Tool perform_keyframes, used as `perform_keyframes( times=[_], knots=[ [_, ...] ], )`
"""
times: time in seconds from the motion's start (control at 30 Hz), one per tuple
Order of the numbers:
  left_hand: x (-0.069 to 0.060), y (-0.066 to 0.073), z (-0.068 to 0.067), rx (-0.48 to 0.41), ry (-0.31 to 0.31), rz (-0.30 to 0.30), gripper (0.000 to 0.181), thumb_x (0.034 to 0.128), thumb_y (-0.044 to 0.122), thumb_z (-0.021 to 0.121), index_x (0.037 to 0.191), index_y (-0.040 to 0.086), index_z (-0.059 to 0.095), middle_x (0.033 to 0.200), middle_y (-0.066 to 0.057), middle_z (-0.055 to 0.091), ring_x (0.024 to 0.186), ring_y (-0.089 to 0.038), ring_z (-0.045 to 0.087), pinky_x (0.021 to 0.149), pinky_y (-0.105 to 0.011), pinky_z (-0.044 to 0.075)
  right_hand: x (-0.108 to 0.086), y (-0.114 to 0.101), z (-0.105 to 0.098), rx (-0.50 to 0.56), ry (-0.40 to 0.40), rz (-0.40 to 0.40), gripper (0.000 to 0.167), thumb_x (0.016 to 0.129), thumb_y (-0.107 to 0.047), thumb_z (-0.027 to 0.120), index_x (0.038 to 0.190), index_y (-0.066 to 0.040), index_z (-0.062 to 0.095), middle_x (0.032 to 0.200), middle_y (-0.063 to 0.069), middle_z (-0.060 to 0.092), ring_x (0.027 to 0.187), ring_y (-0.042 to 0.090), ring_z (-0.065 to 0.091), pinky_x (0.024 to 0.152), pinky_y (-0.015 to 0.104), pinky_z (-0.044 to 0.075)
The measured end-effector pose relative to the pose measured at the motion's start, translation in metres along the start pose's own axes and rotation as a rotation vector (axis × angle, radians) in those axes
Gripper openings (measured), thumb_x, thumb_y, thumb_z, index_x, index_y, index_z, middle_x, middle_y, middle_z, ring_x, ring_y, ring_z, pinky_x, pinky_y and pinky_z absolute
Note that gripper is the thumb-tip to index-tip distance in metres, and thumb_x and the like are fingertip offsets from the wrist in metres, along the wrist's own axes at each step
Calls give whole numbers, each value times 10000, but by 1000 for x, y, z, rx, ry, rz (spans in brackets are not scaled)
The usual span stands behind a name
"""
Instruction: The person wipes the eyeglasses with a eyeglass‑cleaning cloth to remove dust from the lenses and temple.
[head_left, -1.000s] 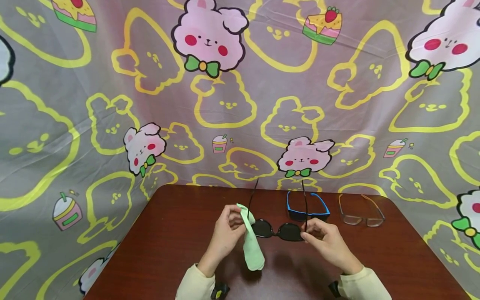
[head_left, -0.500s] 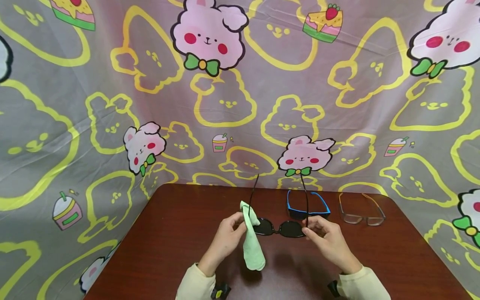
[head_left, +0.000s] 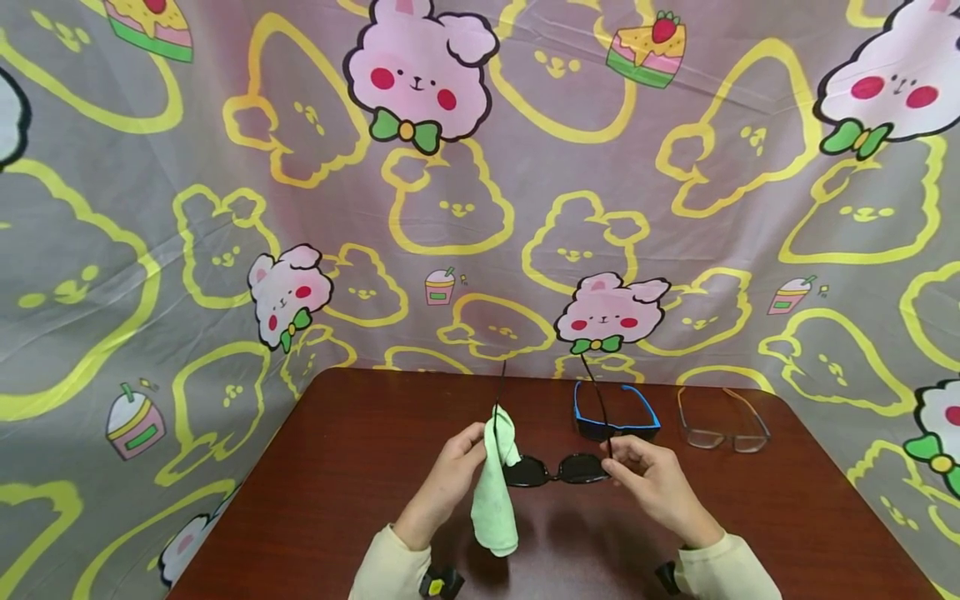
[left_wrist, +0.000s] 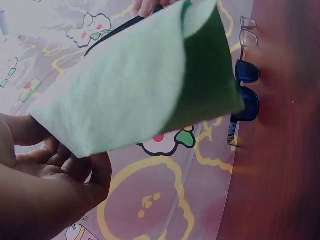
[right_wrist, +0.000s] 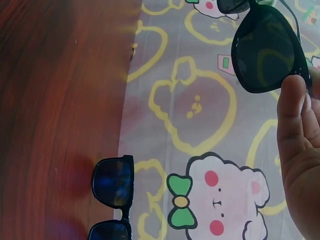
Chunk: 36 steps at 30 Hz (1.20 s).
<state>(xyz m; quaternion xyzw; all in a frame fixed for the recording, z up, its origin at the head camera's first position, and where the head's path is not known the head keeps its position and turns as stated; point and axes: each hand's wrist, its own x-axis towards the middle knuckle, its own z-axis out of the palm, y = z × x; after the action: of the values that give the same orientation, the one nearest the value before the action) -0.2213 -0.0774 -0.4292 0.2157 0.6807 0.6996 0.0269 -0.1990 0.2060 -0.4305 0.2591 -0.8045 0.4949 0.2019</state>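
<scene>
Black sunglasses point(head_left: 583, 469) are held above the table, dark lenses towards me and temples pointing away. My right hand point(head_left: 654, 477) pinches them at the right hinge, thumb against the frame corner; the right wrist view shows this close up on the sunglasses point(right_wrist: 265, 50). A pale green cloth point(head_left: 495, 504) hangs from my left hand point(head_left: 448, 473), folded over the left temple and covering the outer part of the left lens. In the left wrist view the cloth point(left_wrist: 125, 90) hides most of the sunglasses and some of the fingertips.
Behind the held pair, sunglasses with blue temples point(head_left: 636, 427) lie unfolded on the brown table point(head_left: 360, 450). Right of them are clear-lens eyeglasses point(head_left: 707, 439), also unfolded. A cartoon-printed curtain point(head_left: 465, 208) rises along the table's back and sides.
The sunglasses have dipped and tilted, their temples swinging slightly left. The cloth has shifted left and down, now more wrapped around the left temple. The right hand keeps its grip.
</scene>
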Motion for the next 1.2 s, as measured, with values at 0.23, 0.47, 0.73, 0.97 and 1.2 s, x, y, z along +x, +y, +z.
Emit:
perform_keyframes(
  times=[0.23,0.47,0.73,0.97,1.2],
  knots=[
    [1,0,0,-40,13,-8,245,979,127,483,1052,-90,569,957,-89,587,922,-152,546,823,-267,429,-4,19,2,19,-14,24,202,818,77,663,996,-15,639,748,15,644,568,65,594,492,303,506],
    [1,0,0,-88,12,-10,259,978,123,471,1053,-113,544,920,-53,575,883,-144,553,798,-263,436,-4,18,1,-3,-35,30,215,817,83,659,1005,-19,639,749,14,639,568,56,581,488,286,495],
    [1,0,-2,-185,-6,5,220,977,99,444,1053,-91,526,905,-51,598,846,-154,574,773,-279,452,-1,-9,-1,-27,-82,20,206,813,114,642,980,-6,628,717,66,618,560,47,567,478,269,481],
    [1,4,-4,-271,-24,29,140,981,81,413,1034,51,540,886,-22,601,816,-125,560,734,-254,450,-1,-13,-2,-20,-102,28,199,821,98,644,985,-15,636,726,62,626,570,50,575,486,274,485],
    [1,5,-7,-319,-16,17,147,974,72,411,1050,62,535,889,-2,602,806,-107,548,733,-241,446,-1,-14,-3,-20,-115,21,198,822,101,640,979,-19,640,725,67,628,572,47,571,482,271,480]
  ],
)
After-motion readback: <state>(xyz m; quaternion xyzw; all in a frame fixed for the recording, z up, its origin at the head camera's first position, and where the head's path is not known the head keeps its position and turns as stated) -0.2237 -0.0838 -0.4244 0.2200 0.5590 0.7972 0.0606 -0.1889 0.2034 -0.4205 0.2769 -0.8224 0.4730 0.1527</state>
